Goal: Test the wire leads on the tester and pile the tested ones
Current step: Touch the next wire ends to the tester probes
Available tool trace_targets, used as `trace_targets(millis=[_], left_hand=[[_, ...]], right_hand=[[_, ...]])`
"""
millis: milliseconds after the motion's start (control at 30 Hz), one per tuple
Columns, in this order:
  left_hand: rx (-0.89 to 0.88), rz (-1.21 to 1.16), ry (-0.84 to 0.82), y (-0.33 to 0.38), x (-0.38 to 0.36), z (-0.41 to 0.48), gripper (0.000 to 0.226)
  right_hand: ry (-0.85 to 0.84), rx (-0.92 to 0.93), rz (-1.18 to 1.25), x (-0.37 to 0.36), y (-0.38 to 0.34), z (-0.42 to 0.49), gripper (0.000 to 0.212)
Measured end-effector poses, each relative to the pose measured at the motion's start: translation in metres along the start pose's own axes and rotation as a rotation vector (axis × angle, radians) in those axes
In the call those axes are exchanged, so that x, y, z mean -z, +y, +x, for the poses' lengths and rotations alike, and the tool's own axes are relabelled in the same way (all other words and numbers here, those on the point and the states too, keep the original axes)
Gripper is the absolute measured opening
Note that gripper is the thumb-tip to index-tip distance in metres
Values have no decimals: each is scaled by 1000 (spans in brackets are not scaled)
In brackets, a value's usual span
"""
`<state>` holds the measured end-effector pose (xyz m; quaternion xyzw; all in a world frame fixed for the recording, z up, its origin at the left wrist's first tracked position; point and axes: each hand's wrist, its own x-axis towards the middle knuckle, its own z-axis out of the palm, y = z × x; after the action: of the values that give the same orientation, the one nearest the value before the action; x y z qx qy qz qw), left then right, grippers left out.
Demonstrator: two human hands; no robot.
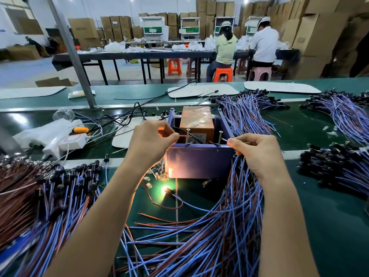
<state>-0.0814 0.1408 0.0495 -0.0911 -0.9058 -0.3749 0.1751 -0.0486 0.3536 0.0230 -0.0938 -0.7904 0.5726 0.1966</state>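
The tester (199,162) is an open blue box with two upright screws (187,136) on its front rim. My left hand (151,140) pinches a red wire end against the left screw. My right hand (257,150) pinches the other bare end near the right screw (220,137) and also grips a bundle of blue and red leads (235,196) that hangs down. A small bulb (166,190) on the lead glows on the green mat in front of the tester. A pile of leads (50,206) lies at the left.
More lead piles lie at back right (245,110), far right (347,112) and right (335,170). A brown block (196,120) sits inside the tester. A white power strip (67,140) with an orange plug lies at left. A grey post (79,72) rises behind. Two people sit at a far table.
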Motion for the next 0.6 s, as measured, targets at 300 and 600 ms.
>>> trace_targets(millis=[300, 600], left_hand=[[-36, -667, -459, 23, 15, -14, 14], [-39, -964, -269, 32, 18, -17, 16]], right_hand=[[-316, -28, 253, 5, -40, -19, 14], [-513, 66, 284, -13, -57, -31, 5]])
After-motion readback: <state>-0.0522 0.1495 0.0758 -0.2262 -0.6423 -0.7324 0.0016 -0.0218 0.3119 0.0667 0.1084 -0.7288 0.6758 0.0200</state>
